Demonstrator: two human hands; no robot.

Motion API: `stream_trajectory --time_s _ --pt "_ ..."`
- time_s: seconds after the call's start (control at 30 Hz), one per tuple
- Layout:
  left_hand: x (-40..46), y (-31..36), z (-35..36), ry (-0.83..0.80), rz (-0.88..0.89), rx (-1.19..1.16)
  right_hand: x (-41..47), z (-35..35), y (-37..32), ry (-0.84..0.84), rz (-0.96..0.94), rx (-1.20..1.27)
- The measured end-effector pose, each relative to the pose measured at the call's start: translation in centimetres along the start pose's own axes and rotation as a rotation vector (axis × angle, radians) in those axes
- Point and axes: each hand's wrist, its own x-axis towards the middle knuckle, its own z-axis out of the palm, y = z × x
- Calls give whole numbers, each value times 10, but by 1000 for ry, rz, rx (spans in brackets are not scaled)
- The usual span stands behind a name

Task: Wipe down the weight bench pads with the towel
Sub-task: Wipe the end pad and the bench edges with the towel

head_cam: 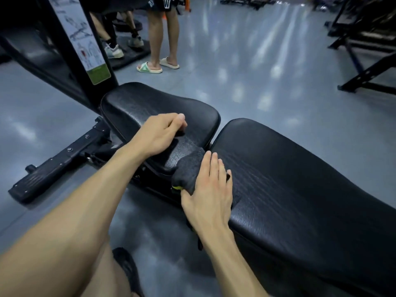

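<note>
Dark grey towel (pixel 189 168), bunched, small yellow-green tag at its near end, sits at the gap between seat pad (pixel 158 108) and back pad (pixel 300 179), draped over the seat pad's near-right corner. Right hand (pixel 211 189) lies flat on it, fingers straight and together, pressing it down against the back pad's left edge; thumb out on the towel's near side. Left hand (pixel 162 133) rests on the seat pad, fingers curled under with nothing in it, likely bracing.

Step in hand, as I judge it: wiping the seam area between the pads. To do it well: keep the palm flat, spread the towel out more so it covers wider, and run long overlapping strokes along each pad out to its edges, not only the middle. The bunched towel could slip off into the gap.

Instruction sticker (pixel 85 43) on the black upright post (pixel 70 61): exercise diagrams, green band at bottom, text unreadable. Bystander's black shorts (pixel 161 2) show a white "W".
</note>
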Motion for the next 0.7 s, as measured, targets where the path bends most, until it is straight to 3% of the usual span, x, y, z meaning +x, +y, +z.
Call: stream_trajectory --time_s 0.33,0.7 --pt "12 -4 -1 -71 100 154 45 -7 -6 -110 100 90" --pt "-5 1 -9 -106 101 216 26 -13 14 -25 -88 -82"
